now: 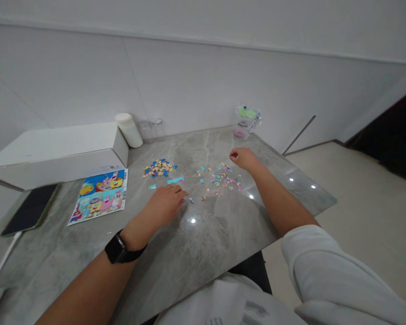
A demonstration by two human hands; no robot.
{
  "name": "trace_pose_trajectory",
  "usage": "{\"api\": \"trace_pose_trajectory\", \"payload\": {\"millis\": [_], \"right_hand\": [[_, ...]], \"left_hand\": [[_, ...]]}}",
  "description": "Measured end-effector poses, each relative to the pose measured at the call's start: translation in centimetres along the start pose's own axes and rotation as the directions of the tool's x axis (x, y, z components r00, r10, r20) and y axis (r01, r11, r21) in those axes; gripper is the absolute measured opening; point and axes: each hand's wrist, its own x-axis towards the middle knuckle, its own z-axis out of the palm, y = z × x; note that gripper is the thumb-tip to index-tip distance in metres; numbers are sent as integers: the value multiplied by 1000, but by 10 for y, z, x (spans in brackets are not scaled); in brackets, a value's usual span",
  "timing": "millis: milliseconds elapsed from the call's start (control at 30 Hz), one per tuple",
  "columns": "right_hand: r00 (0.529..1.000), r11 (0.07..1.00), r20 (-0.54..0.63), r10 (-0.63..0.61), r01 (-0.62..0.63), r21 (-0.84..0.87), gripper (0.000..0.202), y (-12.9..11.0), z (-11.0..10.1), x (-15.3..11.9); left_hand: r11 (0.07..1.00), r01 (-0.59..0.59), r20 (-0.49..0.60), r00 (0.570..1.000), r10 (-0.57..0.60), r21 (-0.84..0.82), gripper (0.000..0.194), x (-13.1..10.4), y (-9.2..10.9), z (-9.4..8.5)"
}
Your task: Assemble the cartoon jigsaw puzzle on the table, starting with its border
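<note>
My left hand (pixel 165 205) rests low over the grey table, palm down, its fingers beside a few loose puzzle pieces (pixel 191 200). Just beyond its fingers lies a joined turquoise strip of pieces (pixel 175 180). My right hand (pixel 242 159) is raised at the right, beyond the scattered pastel pieces (pixel 223 179), with its fingers curled together; whatever it may hold is too small to make out. A heap of blue and yellow pieces (pixel 160 168) lies farther back. The printed cartoon picture sheet (pixel 101 197) lies to the left of my left hand.
A white box (pixel 57 153) stands against the wall, with a white bottle (pixel 130 131) and clear glasses (pixel 151 130) beside it. A phone (pixel 30 208) on a cable lies at the left. A plastic bag (pixel 246 122) stands at the back right corner of the table (pixel 203 257).
</note>
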Motion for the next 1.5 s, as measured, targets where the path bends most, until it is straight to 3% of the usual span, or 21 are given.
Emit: {"api": "trace_pose_trajectory", "payload": {"millis": [167,400,867,1100,1367,1500], "right_hand": [[998,996,33,-56,54,67,19,40,45,-18],[987,987,57,-148,144,72,25,45,66,-14],[984,976,50,-173,164,142,17,50,67,-14],[994,945,97,44,-73,319,14,66,53,-15],[986,989,101,131,-137,60,11,79,48,-19],[998,1000,53,13,-14,18,19,67,46,-21]], "left_hand": [[999,-49,43,998,48,6,26,4,5,-3],[1000,-29,44,999,29,-2,24,5,4,-2],[999,-32,19,999,31,11,26,4,7,-5],[1000,-22,-13,1000,22,14,30,2,9,-8],[999,15,36,999,-16,29,29,2,6,-8],[1000,14,23,1000,-15,26,28,1,5,-7]]}}
